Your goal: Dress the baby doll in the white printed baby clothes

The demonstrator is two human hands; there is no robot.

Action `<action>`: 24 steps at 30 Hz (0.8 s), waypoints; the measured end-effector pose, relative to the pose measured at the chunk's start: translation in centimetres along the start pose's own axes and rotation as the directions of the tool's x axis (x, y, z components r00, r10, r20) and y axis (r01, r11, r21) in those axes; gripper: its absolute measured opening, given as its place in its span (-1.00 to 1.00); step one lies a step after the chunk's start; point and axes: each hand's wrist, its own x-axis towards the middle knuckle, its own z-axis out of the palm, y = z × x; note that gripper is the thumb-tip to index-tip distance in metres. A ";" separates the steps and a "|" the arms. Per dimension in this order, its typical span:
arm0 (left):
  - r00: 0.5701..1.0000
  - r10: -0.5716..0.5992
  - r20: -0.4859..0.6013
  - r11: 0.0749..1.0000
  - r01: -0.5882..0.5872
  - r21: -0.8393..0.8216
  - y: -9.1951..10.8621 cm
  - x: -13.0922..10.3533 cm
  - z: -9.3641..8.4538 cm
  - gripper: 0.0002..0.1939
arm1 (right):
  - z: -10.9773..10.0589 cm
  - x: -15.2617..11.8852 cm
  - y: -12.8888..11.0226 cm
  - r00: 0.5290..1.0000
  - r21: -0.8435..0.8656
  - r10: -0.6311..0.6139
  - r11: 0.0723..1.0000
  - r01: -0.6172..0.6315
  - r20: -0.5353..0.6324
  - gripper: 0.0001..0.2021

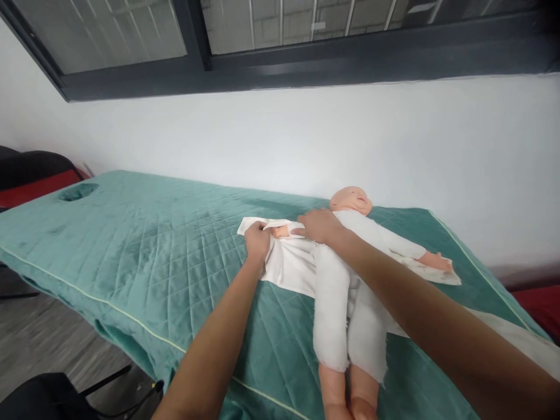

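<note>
A baby doll (332, 309) in white padded wrapping lies on its back on the green quilted cover, its head toward the wall and its bare feet toward me. Under it is a white cloth garment (291, 268), spread out to both sides. My left hand (257, 240) is closed on the garment's edge, beside the doll's small hand (280, 231). My right hand (319, 226) lies over the doll's upper arm near the shoulder, its fingers bent around the arm and cloth. The doll's other arm (411, 245) stretches out to the right over the garment's other sleeve.
The green bed (131, 233) has a face hole (79, 192) at its far left end. A white wall and a dark window frame stand behind it. Black and red chairs (39, 172) are at the left, a black seat (48, 396) at the lower left, red fabric (540, 306) at the right.
</note>
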 end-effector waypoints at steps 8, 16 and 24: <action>0.892 0.418 0.171 0.889 -0.440 0.126 0.8 -1.7 0.5 -0.82 | -0.5 0.6 -1.0 0.993 0.082 0.087 0.993 -0.081 -0.074 -0.48; 0.991 0.126 0.050 0.992 -0.127 0.018 -0.2 -0.3 0.4 -0.70 | 1.2 -8.2 4.2 0.666 0.579 0.598 0.760 -0.295 -0.446 -0.55; 0.991 0.085 0.099 0.973 -0.104 0.204 1.5 -0.6 0.6 -0.67 | 6.4 -15.0 6.5 0.475 0.791 0.878 0.332 -0.513 -0.060 -0.36</action>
